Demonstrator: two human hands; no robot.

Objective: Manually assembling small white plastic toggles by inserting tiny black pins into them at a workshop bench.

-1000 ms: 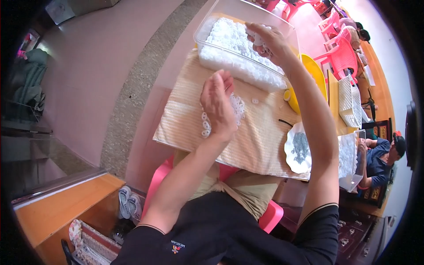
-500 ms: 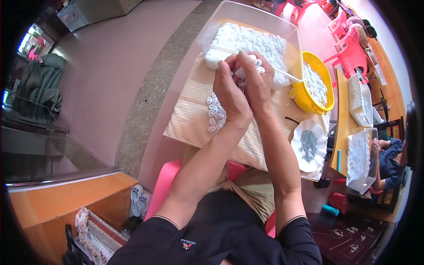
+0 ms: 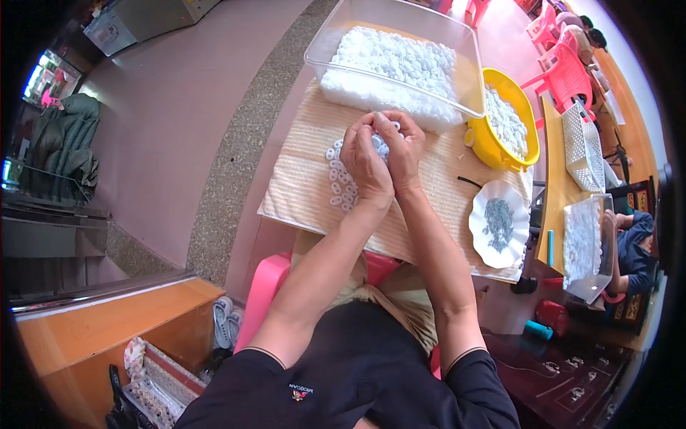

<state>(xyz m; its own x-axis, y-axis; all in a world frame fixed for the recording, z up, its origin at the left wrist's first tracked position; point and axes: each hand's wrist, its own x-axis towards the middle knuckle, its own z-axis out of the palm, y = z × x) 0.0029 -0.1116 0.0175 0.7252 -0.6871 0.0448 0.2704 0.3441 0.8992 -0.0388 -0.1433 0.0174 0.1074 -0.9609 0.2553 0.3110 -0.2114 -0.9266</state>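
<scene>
My left hand (image 3: 365, 159) and my right hand (image 3: 403, 151) are cupped together above the cloth-covered table (image 3: 300, 168). Between the palms they hold a heap of small white oval pieces (image 3: 381, 146), partly hidden by the fingers. More white oval pieces with two holes (image 3: 341, 187) lie loose on the cloth, left of and below my left hand. Just beyond my fingertips stands a clear plastic bin (image 3: 468, 68) holding a thick layer of similar white pieces (image 3: 400, 61).
Right of the bin sits a yellow basin (image 3: 532, 121) with white pieces. Nearer lies a scalloped white dish (image 3: 477, 232) of small dark bits, beside a thin black strip (image 3: 469, 181). Farther right, another person (image 3: 632, 247) sits at a clear bin (image 3: 589, 286). Pink chairs (image 3: 568, 79) stand beyond.
Both cupped hands have come back from the clear bin's near edge, toward me and over the loose pieces, still carrying white pieces. The view has shifted slightly.
</scene>
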